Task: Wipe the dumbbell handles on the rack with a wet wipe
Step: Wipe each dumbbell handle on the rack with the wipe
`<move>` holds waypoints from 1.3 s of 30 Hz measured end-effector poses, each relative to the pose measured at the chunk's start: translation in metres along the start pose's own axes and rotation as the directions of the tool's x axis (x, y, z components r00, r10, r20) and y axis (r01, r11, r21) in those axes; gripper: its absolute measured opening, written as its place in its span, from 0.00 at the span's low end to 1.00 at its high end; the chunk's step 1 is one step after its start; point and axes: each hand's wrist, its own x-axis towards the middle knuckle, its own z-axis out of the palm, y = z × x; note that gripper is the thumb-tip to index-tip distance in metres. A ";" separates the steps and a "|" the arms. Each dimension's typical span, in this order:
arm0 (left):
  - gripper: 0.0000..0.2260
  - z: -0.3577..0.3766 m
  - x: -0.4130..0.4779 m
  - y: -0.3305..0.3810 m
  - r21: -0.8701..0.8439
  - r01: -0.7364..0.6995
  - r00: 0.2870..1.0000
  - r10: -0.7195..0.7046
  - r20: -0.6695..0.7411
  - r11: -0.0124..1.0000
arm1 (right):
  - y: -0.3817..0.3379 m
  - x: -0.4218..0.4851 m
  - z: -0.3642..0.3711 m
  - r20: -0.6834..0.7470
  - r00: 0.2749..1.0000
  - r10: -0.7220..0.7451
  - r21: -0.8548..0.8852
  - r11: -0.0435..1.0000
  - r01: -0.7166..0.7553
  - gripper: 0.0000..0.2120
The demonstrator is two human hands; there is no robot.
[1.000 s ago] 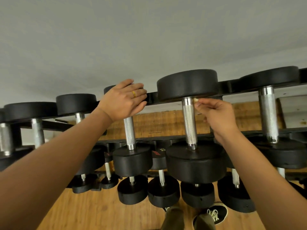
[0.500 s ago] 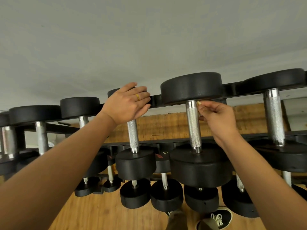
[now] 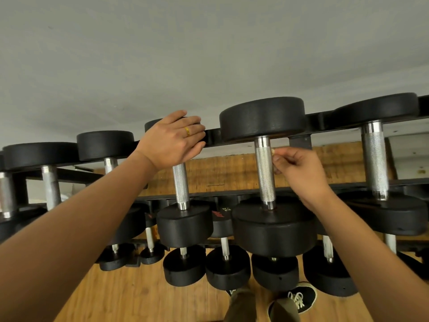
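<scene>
Left hand: the left hand (image 3: pixel 171 141) has its fingers straight and laid flat over the far head of the slimmer black round-headed dumbbell (image 3: pixel 183 225), with a gold ring (image 3: pixel 187 131) on one finger. Looks like it's just bracing there, not gripping anything.

Right hand: the right hand (image 3: pixel 299 169) has its fingertips pinched on a small pale scrap (image 3: pixel 274 150). I'd guess that's the wet wipe, but so little shows that I can't swear to it.

Where the wipe is: right up against the top of the knurled silver steel handle (image 3: pixel 265 175) of the big black round-headed dumbbell (image 3: pixel 262 117), next one over from the left hand.

Why there: my read is that starting at the far end lets the wipe run the full handle toward the near head.

Rack: the black metal two-tier rack (image 3: pixel 299 140) holds the dumbbells end-on, so every handle faces up and is easy to reach.

Count, top tier: six dumbbells, the leftmost cut off by the frame edge.

Count, lower tier: smaller ones, roughly seven, but they're partly hidden so no firm number.

Below: a wooden plank floor (image 3: pixel 116 298) and one black lace-up shoe (image 3: pixel 301 296) in clear view.
</scene>
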 end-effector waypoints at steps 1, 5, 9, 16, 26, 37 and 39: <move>0.14 0.000 0.000 0.000 -0.001 -0.003 1.000 0.003 -0.001 1.000 | 0.001 -0.005 -0.002 0.031 1.000 -0.001 -0.010 1.000 0.001 0.13; 0.13 -0.001 0.002 -0.001 0.007 -0.014 1.000 0.014 -0.006 1.000 | -0.006 0.000 -0.002 0.011 1.000 0.007 0.052 0.999 -0.007 0.14; 0.13 -0.001 0.002 0.000 0.001 -0.010 1.000 0.010 -0.004 1.000 | -0.016 0.010 0.003 -0.054 0.999 -0.010 0.119 0.993 0.017 0.13; 0.13 -0.002 0.001 -0.001 -0.007 -0.007 1.000 0.007 -0.006 1.000 | -0.006 -0.015 -0.010 0.037 0.999 0.033 0.002 0.999 -0.033 0.15; 0.13 -0.004 0.002 0.001 -0.005 -0.004 1.000 0.004 0.005 1.000 | -0.005 -0.029 -0.024 0.122 0.988 0.093 -0.116 0.990 -0.079 0.08; 0.13 -0.005 0.002 0.000 -0.001 -0.008 1.000 0.008 0.025 1.000 | -0.005 -0.027 -0.032 0.238 0.953 0.189 -0.212 0.967 -0.139 0.07; 0.14 -0.005 0.003 0.000 0.004 -0.007 0.999 0.007 0.045 1.000 | -0.002 -0.039 -0.038 0.280 0.934 0.221 -0.290 0.947 -0.138 0.08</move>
